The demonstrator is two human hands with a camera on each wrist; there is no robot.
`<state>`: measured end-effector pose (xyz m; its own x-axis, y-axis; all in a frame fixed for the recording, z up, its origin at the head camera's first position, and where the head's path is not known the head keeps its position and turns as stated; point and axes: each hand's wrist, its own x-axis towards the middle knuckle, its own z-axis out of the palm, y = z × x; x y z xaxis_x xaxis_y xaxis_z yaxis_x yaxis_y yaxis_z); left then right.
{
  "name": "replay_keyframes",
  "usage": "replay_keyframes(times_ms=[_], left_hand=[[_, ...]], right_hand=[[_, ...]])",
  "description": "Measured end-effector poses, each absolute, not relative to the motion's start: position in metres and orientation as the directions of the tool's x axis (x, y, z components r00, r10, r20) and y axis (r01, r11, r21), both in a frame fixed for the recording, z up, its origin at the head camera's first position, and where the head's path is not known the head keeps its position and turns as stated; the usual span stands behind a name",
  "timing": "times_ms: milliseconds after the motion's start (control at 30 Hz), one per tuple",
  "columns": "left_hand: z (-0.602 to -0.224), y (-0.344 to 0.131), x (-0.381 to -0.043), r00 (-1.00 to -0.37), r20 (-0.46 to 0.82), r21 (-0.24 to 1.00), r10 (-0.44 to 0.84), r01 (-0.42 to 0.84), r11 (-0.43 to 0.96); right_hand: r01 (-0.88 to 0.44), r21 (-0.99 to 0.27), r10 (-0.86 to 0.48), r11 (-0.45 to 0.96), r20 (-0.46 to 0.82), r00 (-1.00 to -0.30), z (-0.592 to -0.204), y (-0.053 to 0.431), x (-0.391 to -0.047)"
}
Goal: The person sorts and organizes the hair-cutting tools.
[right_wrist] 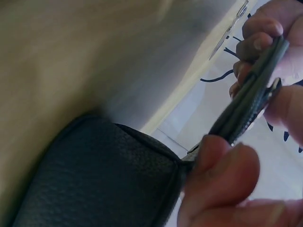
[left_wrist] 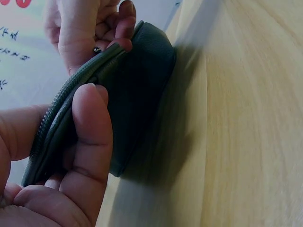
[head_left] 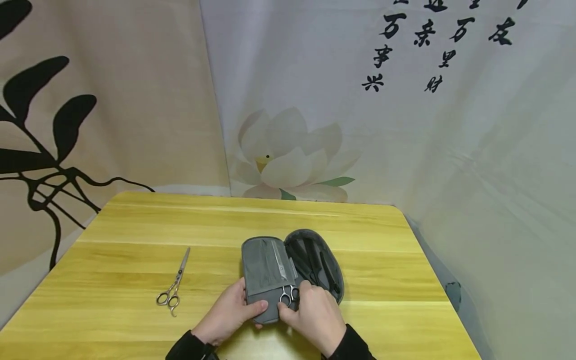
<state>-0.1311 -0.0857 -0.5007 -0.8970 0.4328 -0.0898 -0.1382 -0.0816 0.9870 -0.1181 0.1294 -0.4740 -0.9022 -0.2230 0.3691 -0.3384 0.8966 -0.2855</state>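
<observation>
An open grey zip case [head_left: 263, 305] is tilted up between both hands over the table. My left hand [head_left: 234, 310] grips its left panel, thumb on the inner face and fingers behind. In that panel's pocket sits a pair of scissors [head_left: 285, 298] with the ring handles sticking out. My right hand [head_left: 317, 312] pinches at these handles, its fingers covering part of them and lying close to the case's edge. The dark case back [left_wrist: 137, 99] shows in the left wrist view. Another pair of silver scissors [head_left: 173, 290] lies on the table to the left.
The case's right half [head_left: 315, 255] holds several dark tools in its slots. A yellow wooden table [head_left: 382, 270] spreads beneath. Behind it hangs a cloth backdrop [head_left: 180, 100] with printed plants, a flower and writing.
</observation>
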Motion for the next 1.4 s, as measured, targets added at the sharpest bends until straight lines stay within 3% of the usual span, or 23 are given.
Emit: replay_keyframes(times_ms=[367,700,900,1033,1400], left_hand=[[-0.504,-0.087,-0.133,-0.897,-0.108,0.979,0.428,-0.172,-0.113],[-0.509,-0.089,-0.133,-0.899,-0.106,0.976,0.424,-0.175,-0.127],[-0.507,-0.089,-0.134,-0.898,-0.114,0.976,0.426,-0.181,-0.120],[-0.505,-0.091,-0.134,-0.896,-0.102,0.978,0.433,-0.171,-0.124],[-0.500,-0.094,-0.133,-0.890,-0.128,0.986,0.437,-0.161,-0.039]], right_hand=[[-0.458,-0.343,-0.313,0.820,0.402,-0.860,-0.477,0.141,-0.119],[-0.512,-0.308,-0.322,0.802,0.498,-0.805,-0.482,0.143,-0.119],[-0.611,-0.223,-0.426,0.760,0.539,-0.727,-0.486,0.146,-0.126],[-0.640,-0.203,-0.483,0.741,0.500,-0.718,-0.488,0.147,-0.130],[-0.623,-0.166,-0.443,0.764,0.568,-0.694,-0.490,0.143,-0.128]])
